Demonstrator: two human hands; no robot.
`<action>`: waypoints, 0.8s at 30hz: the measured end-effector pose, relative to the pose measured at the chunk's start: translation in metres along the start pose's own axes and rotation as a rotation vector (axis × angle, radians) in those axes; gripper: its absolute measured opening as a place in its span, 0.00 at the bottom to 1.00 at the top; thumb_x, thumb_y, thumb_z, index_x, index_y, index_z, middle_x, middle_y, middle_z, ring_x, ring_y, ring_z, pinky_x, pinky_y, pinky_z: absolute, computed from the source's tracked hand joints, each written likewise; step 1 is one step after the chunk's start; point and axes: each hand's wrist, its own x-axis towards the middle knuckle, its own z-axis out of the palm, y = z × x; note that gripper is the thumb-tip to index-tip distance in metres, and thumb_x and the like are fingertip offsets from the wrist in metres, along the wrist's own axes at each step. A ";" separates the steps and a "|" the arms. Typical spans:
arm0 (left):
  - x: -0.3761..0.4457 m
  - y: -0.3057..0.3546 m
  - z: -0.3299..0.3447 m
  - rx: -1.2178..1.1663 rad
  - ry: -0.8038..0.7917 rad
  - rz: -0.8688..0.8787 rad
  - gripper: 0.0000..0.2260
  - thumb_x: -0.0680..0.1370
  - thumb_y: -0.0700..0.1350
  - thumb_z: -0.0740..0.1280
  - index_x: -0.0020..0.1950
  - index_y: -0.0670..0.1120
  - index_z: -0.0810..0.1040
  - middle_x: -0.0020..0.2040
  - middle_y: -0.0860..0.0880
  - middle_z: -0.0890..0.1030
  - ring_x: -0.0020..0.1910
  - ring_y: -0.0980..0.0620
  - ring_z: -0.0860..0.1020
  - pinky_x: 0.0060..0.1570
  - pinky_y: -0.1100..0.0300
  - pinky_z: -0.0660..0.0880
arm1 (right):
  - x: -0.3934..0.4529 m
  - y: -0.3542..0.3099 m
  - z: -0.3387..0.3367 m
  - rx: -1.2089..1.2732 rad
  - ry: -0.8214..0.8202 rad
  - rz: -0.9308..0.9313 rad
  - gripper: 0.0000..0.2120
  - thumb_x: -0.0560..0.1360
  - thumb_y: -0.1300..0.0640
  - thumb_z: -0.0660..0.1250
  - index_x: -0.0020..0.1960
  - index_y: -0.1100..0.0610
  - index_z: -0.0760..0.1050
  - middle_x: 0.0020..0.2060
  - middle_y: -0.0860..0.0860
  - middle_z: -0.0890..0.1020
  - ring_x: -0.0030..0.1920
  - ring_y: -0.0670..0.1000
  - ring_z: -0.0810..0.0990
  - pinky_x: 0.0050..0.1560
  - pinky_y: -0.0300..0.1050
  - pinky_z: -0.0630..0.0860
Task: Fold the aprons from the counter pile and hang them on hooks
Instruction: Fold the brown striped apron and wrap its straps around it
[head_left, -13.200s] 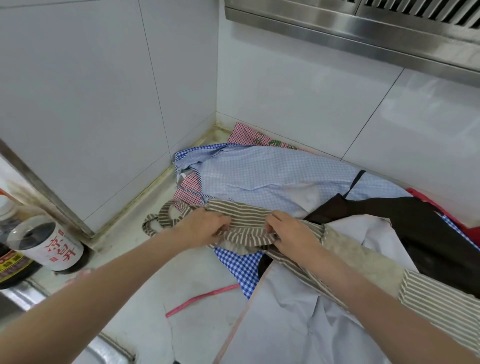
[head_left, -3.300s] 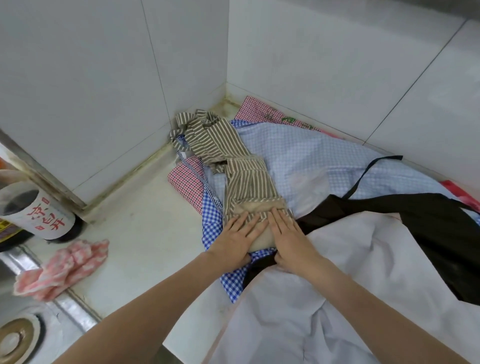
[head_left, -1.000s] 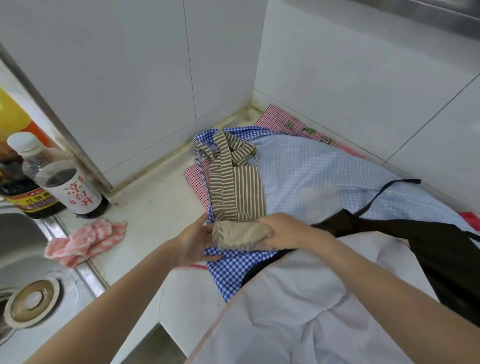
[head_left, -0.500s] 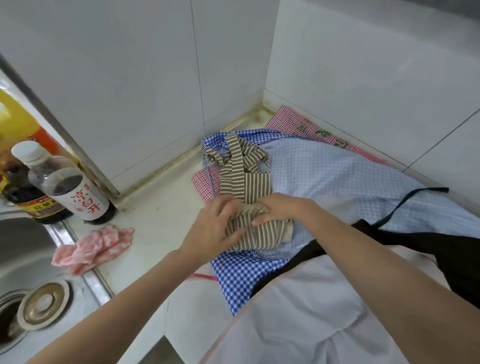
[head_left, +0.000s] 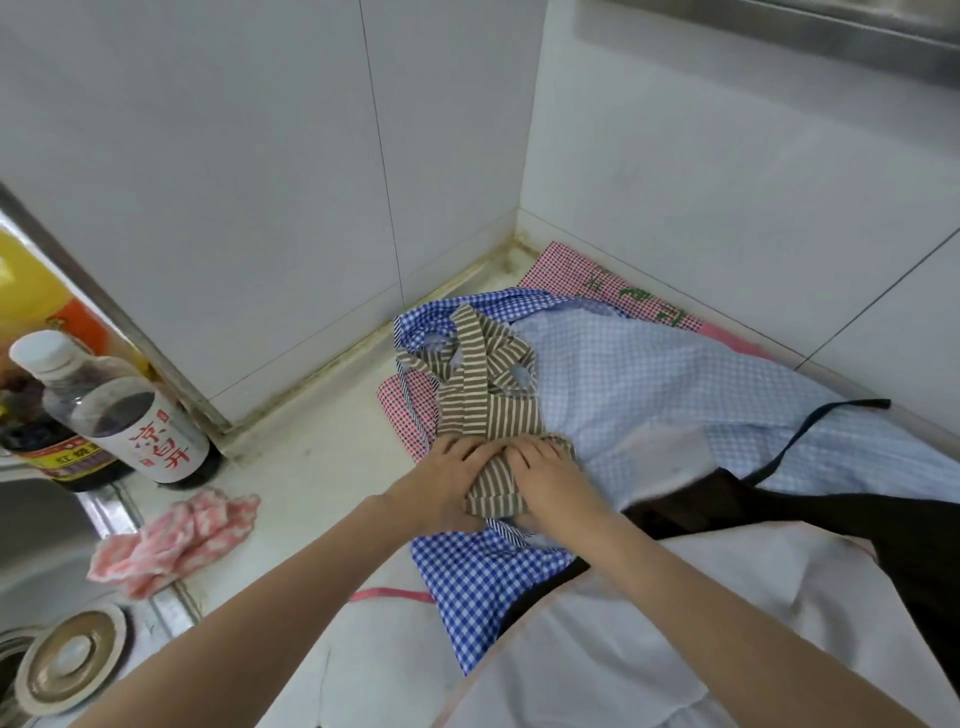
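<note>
A brown-and-white striped apron lies folded into a narrow strip on top of the counter pile, its straps bunched toward the wall corner. My left hand and my right hand both grip the near end, which is rolled into a small bundle between them. Under it lie a light blue checked apron, a dark blue checked apron, a red checked apron, a black apron and a white apron. No hooks are in view.
Tiled walls meet in a corner just behind the pile. Left of it stand a dark sauce bottle and other bottles. A crumpled pink cloth lies at the sink edge, above the sink strainer. A steel hood is top right.
Over the last second my hands rolled the near end of the striped apron away from me, so the bundle is thicker and the flat strip shorter. The view has tilted slightly.
</note>
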 end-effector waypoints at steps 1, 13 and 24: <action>0.002 -0.003 -0.010 -0.023 0.004 -0.004 0.41 0.70 0.57 0.71 0.76 0.48 0.54 0.72 0.47 0.60 0.70 0.47 0.57 0.71 0.56 0.51 | 0.004 0.006 -0.009 0.055 -0.045 -0.027 0.31 0.72 0.50 0.68 0.71 0.60 0.62 0.69 0.55 0.64 0.69 0.54 0.63 0.71 0.47 0.58; -0.013 -0.021 -0.058 -0.536 -0.368 -0.145 0.14 0.72 0.50 0.72 0.54 0.52 0.73 0.50 0.59 0.77 0.50 0.58 0.76 0.48 0.71 0.71 | 0.026 0.025 -0.079 0.512 -0.679 0.081 0.33 0.66 0.42 0.73 0.67 0.51 0.67 0.61 0.45 0.71 0.60 0.47 0.72 0.60 0.43 0.70; -0.005 -0.033 -0.021 -0.766 -0.331 -0.325 0.36 0.66 0.54 0.77 0.69 0.50 0.65 0.64 0.56 0.73 0.65 0.54 0.71 0.68 0.59 0.64 | 0.028 0.015 -0.055 0.650 -0.177 0.270 0.18 0.72 0.44 0.70 0.52 0.57 0.74 0.44 0.49 0.76 0.48 0.49 0.75 0.48 0.40 0.71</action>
